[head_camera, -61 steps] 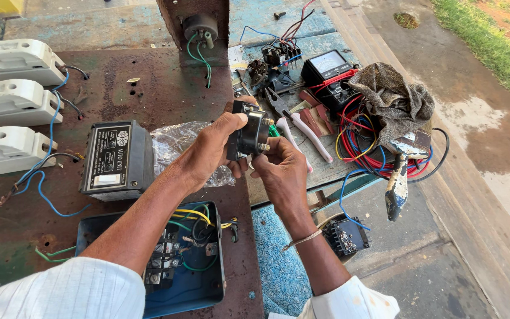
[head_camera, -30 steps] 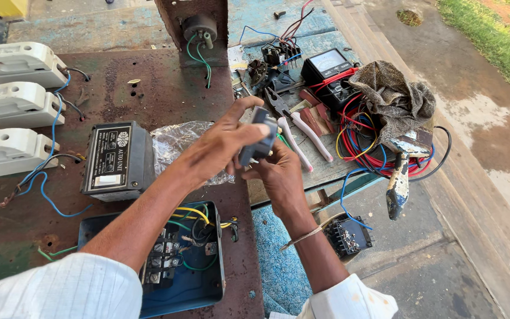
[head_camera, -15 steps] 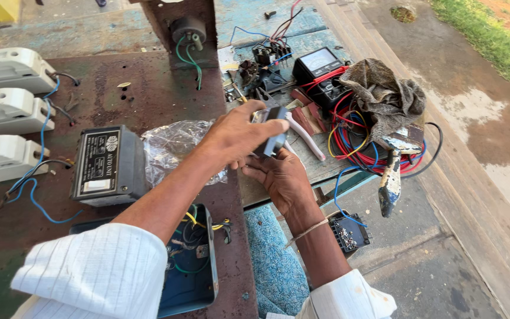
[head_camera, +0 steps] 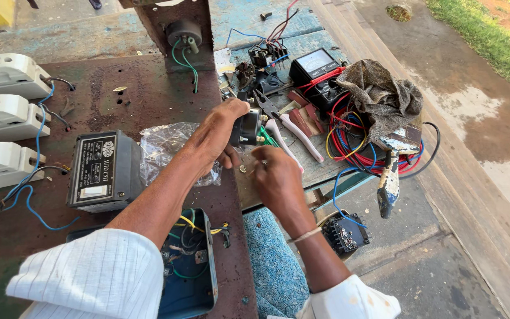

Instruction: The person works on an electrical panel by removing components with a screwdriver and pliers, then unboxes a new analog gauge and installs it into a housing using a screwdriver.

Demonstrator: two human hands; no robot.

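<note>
My left hand [head_camera: 219, 134] grips a small black electrical component [head_camera: 247, 126] from the left and holds it just above the edge of the rusty metal plate [head_camera: 143, 94]. Just below and to the right of it, my right hand [head_camera: 278, 180] has its fingertips pinched on a small shiny metal piece [head_camera: 262, 162]. A green-tipped tool [head_camera: 268, 140] lies right behind the component, partly hidden. White-handled pliers [head_camera: 290, 129] rest beside it on the blue board.
A black boxed unit [head_camera: 101, 171] and a clear plastic bag [head_camera: 166, 147] lie left of my hands. Three white switch boxes [head_camera: 4, 115] stand far left. A meter [head_camera: 317, 65], coiled red and blue wires [head_camera: 355, 145] and a rag [head_camera: 379, 94] lie right. An open blue wiring box [head_camera: 199, 277] sits near me.
My left hand has turned the black component and taken it over alone. My right hand has come off it and dropped lower, fingertips pinched. The view has shifted slightly.
</note>
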